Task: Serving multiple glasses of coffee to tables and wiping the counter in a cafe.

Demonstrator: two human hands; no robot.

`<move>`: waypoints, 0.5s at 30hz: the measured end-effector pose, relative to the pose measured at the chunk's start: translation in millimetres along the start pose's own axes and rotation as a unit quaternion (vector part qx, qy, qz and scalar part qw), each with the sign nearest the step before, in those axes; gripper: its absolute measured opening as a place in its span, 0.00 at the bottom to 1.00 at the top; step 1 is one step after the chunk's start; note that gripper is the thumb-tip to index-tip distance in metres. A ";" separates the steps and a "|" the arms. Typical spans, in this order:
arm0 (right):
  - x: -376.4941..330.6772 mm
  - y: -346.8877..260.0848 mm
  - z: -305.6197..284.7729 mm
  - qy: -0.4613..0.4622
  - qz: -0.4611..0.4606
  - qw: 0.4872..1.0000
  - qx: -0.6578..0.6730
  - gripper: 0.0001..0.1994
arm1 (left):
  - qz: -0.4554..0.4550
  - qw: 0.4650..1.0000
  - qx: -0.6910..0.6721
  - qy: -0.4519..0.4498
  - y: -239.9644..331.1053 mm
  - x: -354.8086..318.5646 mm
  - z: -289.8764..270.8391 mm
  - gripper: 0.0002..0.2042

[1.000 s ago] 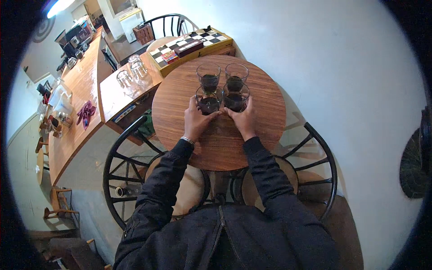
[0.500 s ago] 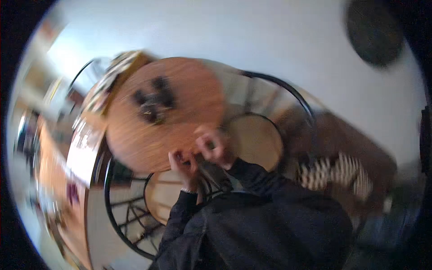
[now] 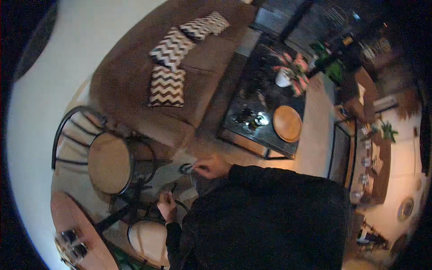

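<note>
Looking down from the head camera, the person's right hand (image 3: 211, 166) is curled, and its fingers (image 3: 198, 168) pinch a small dark round thing (image 3: 186, 168) held out in front of the body, above the floor. What that small thing is cannot be told. The left hand (image 3: 166, 207) is lower and closer to the body. Its fingers are bent in tight, almost a fist, and seem to grip the thin black chair back (image 3: 177, 202) beside it, though the picture is too dark there to be sure.

Near the left hand are two black chairs with round tan seats (image 3: 108, 162). A round brown desk (image 3: 74, 220) shows at the bottom left, with blurry glasses (image 3: 72, 243) on it. Farther off, a brown couch (image 3: 135, 67) holds three zigzag pillows (image 3: 166, 85).
</note>
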State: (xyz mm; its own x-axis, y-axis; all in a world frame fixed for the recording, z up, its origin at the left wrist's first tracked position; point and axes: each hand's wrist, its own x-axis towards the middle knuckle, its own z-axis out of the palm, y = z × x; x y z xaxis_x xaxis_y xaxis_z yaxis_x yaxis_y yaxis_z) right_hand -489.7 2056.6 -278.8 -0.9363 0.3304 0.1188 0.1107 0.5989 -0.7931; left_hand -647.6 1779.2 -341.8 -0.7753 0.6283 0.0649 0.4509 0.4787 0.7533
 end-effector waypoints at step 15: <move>-485.1 516.7 -183.5 0.439 0.371 0.818 -0.013 0.21 | -0.024 0.867 0.202 -0.455 -48.6 -156.8 262.7 0.18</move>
State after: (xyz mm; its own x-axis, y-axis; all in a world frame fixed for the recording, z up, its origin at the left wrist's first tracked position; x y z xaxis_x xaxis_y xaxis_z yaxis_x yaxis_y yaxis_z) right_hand 82.8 2339.7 -636.6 -0.0087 1.0000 0.0027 0.5583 0.0071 -0.8296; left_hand -431.8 1818.5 -560.5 -0.2115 0.7372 -0.6417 0.6880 0.5786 0.4380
